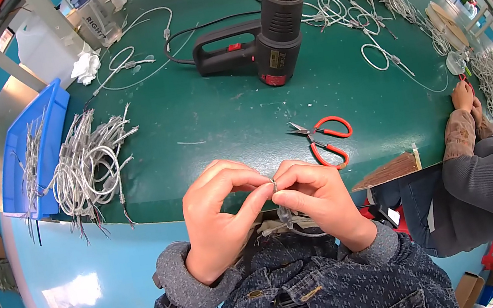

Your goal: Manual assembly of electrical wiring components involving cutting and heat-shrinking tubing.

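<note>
My left hand (221,219) and right hand (313,198) pinch a small cable connector (274,185) between fingertips, lower centre | red-handled scissors (325,139) just above right | heat gun (260,36) upper centre | cable bundle (87,166) left.

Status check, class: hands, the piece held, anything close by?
Left hand and right hand pinching small cable end together. Red-handled snips beside right hand.

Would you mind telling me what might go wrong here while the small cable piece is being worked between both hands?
The left hand and right hand pinch a tiny cable piece at the fingertips; it could slip into the lap. The scissors lie open just beyond the knuckles, so a forward reach might catch the blades. The heat gun cord might snag nearby cables.
</note>
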Available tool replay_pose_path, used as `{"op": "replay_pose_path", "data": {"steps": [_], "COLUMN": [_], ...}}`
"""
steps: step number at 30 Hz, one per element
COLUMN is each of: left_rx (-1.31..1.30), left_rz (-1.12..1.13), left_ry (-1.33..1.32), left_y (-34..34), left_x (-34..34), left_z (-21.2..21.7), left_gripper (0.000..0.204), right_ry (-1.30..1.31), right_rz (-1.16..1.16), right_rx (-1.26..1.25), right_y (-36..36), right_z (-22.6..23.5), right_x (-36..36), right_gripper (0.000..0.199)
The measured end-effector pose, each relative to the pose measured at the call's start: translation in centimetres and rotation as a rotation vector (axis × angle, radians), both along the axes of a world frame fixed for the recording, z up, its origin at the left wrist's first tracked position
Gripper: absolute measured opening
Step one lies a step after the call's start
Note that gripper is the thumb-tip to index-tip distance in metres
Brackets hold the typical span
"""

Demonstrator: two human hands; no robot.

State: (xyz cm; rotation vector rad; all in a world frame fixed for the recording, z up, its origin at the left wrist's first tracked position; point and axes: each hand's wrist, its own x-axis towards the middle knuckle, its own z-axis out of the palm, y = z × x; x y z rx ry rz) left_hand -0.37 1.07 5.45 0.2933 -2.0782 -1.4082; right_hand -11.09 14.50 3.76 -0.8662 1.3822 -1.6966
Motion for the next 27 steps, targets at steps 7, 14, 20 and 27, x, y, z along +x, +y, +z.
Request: {"op": "replay_pose_path", "data": {"steps": [7, 14, 20, 27], "left_rx": [-0.135, -0.320, -0.376, -0.484], "left_rz": [-0.025, -0.124, -0.169, -0.104], "left_ry": [0.048, 0.076, 0.100, 0.175], "left_y": [-0.4, -1.3, -0.8, 0.4], "left_x": [0.6, 1.6, 2.3, 3.0], "left_z": [0.0, 0.3, 0.5, 0.3], "left_gripper": [0.017, 0.021, 0.020, 0.022], "right_ry": [0.018, 0.198, -0.121, -0.479], "right_rz": [0.043, 0.133, 0.195, 0.317], "right_rx": [0.002, 0.059, 0.090, 0.151], "right_y": [0.3, 1.1, 1.4, 1.8], "right_z": [-0.1, 0.6, 0.9, 1.4], "right_x": [0.4, 0.7, 1.4, 1.5], "right_gripper": [0.005, 0.008, 0.012, 0.013]}}
